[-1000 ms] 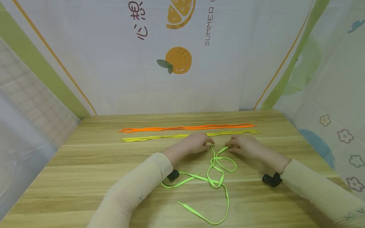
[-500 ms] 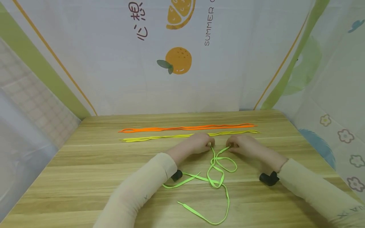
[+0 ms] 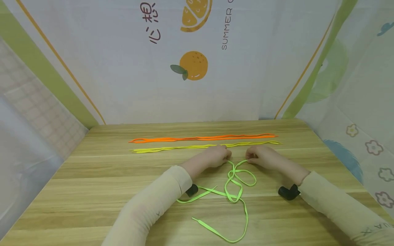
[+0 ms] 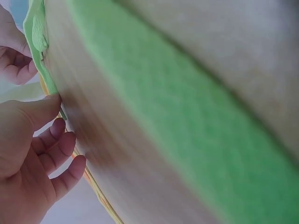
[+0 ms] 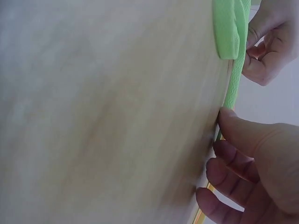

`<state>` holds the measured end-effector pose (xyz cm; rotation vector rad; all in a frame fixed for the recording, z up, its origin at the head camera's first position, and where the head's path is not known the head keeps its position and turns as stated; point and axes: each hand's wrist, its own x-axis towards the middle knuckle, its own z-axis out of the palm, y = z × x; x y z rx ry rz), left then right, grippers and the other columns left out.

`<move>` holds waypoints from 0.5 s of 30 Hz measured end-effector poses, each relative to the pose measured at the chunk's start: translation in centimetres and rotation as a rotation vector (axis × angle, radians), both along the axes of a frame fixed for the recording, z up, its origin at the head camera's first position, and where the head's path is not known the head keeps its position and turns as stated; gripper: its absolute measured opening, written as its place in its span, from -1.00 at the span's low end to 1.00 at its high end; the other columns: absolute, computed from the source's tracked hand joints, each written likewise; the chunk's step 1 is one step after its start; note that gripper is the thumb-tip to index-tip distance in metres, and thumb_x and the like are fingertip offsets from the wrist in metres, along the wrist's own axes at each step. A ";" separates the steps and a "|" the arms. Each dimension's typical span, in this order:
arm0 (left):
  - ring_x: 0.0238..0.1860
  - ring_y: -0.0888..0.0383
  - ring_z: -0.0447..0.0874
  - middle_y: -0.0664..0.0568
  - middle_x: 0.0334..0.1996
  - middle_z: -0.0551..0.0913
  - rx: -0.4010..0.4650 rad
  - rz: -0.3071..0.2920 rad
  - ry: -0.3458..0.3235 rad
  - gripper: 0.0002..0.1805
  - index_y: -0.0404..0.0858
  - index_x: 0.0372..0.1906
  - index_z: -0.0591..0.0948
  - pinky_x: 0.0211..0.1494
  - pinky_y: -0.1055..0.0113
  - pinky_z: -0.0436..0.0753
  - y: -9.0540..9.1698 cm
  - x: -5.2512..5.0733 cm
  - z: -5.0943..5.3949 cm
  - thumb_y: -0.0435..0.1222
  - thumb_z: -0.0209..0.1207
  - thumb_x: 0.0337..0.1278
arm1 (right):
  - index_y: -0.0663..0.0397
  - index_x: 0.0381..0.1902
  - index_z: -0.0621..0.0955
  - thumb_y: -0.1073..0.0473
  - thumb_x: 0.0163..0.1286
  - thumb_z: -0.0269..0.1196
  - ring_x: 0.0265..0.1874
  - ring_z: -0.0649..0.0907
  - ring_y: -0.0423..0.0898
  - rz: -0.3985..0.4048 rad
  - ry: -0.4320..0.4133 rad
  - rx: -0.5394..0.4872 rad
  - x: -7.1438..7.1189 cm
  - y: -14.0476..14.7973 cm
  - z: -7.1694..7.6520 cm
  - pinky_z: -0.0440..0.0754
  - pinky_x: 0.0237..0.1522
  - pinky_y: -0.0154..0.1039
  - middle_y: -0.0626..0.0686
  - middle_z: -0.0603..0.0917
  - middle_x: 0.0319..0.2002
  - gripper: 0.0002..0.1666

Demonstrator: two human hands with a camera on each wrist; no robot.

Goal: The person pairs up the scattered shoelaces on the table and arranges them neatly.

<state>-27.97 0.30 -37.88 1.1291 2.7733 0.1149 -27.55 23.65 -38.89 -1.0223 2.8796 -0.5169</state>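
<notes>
A bright green shoelace (image 3: 233, 195) lies in loops and crossings on the wooden table. With thumb and fingertips my left hand (image 3: 216, 155) pinches one far end of it, and in the left wrist view that hand (image 4: 32, 149) has its other fingers loosely curled. The neighbouring far end is pinched by my right hand (image 3: 263, 157), a short way to the right. In the right wrist view the shoelace (image 5: 235, 79) runs up from the right hand's thumb (image 5: 247, 133). The lace's two near parts trail toward me, one partly hidden by the left sleeve.
Behind the hands, a yellow shoelace (image 3: 172, 148) lies folded lengthwise, and an orange shoelace (image 3: 184, 139) lies parallel beyond it. Printed curtains stand at the back (image 3: 129, 85) and sides of the wooden table (image 3: 92, 191). A black wrist-worn piece (image 3: 289, 192) sits under each sleeve.
Both hands have closed their fingers on the two far ends of the green shoelace and drawn them slightly outward. The orange and yellow shoelaces have not moved.
</notes>
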 end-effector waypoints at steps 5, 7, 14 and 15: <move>-0.31 0.22 0.45 0.14 -0.32 0.44 -0.049 -0.006 0.011 -0.93 -0.11 -0.23 0.60 -0.27 0.36 0.49 0.0 0.0 0.0 -0.23 0.14 0.32 | -0.14 -0.46 0.56 0.18 0.26 0.35 -0.53 0.44 -0.23 0.003 0.007 0.005 0.0 -0.1 0.0 0.43 -0.44 -0.25 -0.22 0.48 -0.52 -0.83; -0.31 0.21 0.44 0.15 -0.33 0.43 -0.068 -0.015 0.015 -0.93 -0.10 -0.25 0.59 -0.26 0.35 0.48 0.0 0.0 0.0 -0.23 0.12 0.34 | -0.13 -0.46 0.56 0.18 0.27 0.34 -0.52 0.44 -0.23 0.007 0.009 0.006 0.0 -0.1 0.0 0.42 -0.43 -0.25 -0.21 0.48 -0.51 -0.83; -0.35 0.20 0.35 0.13 -0.37 0.37 -0.095 -0.052 0.000 -0.85 -0.10 -0.38 0.47 -0.30 0.36 0.38 -0.4 0.0 0.4 -0.26 0.06 0.38 | -0.11 -0.46 0.56 0.19 0.29 0.32 -0.50 0.42 -0.21 0.015 -0.003 0.006 0.3 -0.1 0.3 0.41 -0.42 -0.24 -0.17 0.46 -0.46 -0.84; -0.35 0.20 0.34 0.13 -0.37 0.36 -0.092 -0.056 -0.007 -0.83 -0.10 -0.39 0.45 -0.30 0.37 0.36 -0.5 0.0 0.5 -0.26 0.05 0.39 | -0.11 -0.46 0.56 0.19 0.29 0.32 -0.50 0.42 -0.22 0.016 -0.006 0.004 0.3 -0.1 0.3 0.41 -0.41 -0.24 -0.17 0.46 -0.46 -0.84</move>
